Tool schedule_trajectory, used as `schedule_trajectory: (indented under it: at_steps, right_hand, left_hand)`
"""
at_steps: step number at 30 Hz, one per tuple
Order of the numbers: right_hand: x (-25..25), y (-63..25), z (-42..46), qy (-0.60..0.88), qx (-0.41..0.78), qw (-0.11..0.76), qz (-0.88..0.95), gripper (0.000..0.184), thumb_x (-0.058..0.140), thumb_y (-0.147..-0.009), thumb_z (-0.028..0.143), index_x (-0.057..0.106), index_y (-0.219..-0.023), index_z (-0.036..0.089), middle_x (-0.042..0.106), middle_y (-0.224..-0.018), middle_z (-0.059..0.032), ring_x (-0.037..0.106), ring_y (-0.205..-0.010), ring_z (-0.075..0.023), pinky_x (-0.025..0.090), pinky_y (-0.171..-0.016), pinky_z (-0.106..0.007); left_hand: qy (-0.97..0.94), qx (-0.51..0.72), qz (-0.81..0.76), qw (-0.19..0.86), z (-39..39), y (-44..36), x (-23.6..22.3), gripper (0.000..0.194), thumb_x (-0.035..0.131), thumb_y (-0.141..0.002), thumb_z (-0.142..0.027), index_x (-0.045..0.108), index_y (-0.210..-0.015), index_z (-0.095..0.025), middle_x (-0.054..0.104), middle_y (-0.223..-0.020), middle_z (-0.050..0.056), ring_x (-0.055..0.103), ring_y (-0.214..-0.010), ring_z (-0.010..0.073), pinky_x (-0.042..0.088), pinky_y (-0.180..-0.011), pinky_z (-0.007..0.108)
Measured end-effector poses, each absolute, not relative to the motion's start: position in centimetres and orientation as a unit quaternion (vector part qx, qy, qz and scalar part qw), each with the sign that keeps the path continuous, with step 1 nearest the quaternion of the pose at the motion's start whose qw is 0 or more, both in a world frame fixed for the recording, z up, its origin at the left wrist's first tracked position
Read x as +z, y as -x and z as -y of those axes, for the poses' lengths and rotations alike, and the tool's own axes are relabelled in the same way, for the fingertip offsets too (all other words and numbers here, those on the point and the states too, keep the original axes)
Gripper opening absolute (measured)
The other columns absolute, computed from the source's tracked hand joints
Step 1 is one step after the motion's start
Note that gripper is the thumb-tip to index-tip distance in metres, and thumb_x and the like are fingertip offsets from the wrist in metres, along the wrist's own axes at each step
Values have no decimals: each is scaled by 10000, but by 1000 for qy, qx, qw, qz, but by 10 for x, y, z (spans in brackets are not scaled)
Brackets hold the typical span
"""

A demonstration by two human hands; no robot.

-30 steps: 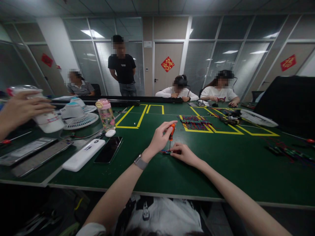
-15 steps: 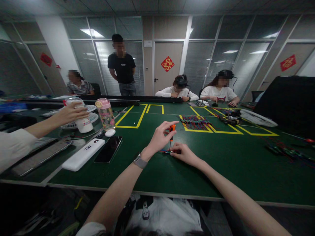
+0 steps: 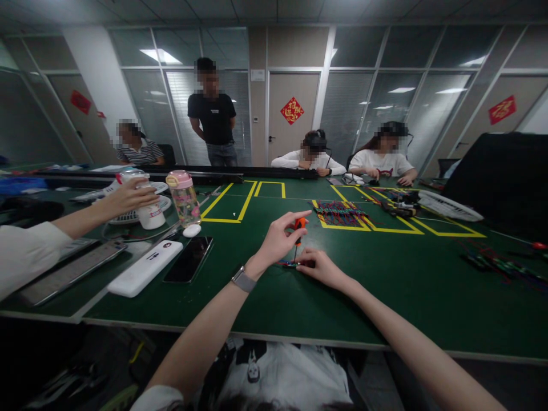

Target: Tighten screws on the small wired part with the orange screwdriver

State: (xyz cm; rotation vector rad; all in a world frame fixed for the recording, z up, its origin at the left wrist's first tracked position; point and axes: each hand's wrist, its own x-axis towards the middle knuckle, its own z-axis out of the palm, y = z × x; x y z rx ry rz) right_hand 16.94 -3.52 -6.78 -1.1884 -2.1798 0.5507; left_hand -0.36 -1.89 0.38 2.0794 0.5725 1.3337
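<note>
My left hand (image 3: 276, 237) grips an orange and black screwdriver (image 3: 299, 235) between thumb and fingers. The tool stands upright, its thin shaft pointing down at a small green circuit board with red and blue wires (image 3: 290, 264) on the table. Whether the tip sits in a screw is too small to see. From the right, my right hand (image 3: 321, 268) pinches the board's edge, its fingertips close to the shaft. A watch circles my left wrist.
Beyond my hands lies a bundle of wired boards (image 3: 340, 213) inside yellow tape. A black phone (image 3: 189, 260), a white power bank (image 3: 146, 268) and a pink-lidded bottle (image 3: 184, 200) are at left. A co-worker's hand (image 3: 136, 196) holds a white cup (image 3: 150, 216). More wired boards (image 3: 505, 264) lie right.
The co-worker's hand at left has shifted slightly right with the white cup. My own hands, the screwdriver and the board look nearly unmoved.
</note>
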Motion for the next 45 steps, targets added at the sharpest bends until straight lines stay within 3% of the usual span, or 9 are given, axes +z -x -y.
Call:
schedule_trajectory:
  at_steps: [10,24,32,45]
  right_hand:
    - [-70,-170,34,446,209,298,818,186,651,-795,173,746,-954,162,574,-782,-29,544,-661,-133,438,-636,-250]
    - [-69,-169,35,444,217,302,815,181,650,-794,184,748,-944,159,584,-807,-39,561,-671,-139,450,-637,-256]
    - [-69,-169,34,444,218,301,815,194,655,-785,157,749,-954,158,575,-790,-33,549,-664,-134,448,-634,-252]
    - [-74,-171,32,444,210,303,817,170,652,-784,186,743,-926,164,591,-806,-34,558,-672,-133,467,-654,-262]
  left_hand:
    - [-795,520,-233,206,21,4,4,360,625,-822,-169,616,-1171,-257,569,-959,22,563,-826,116,506,-563,147]
    - [-775,555,-243,180,21,1,-2,330,655,-810,-196,618,-1134,-242,541,-952,21,554,-781,101,499,-499,121]
    - [-790,531,-234,198,21,4,0,302,575,-857,-177,595,-1155,-223,555,-998,41,573,-839,125,523,-543,154]
    - [-725,601,-315,119,26,-4,-5,291,677,-798,-196,622,-1082,-226,501,-901,12,529,-762,105,502,-551,157]
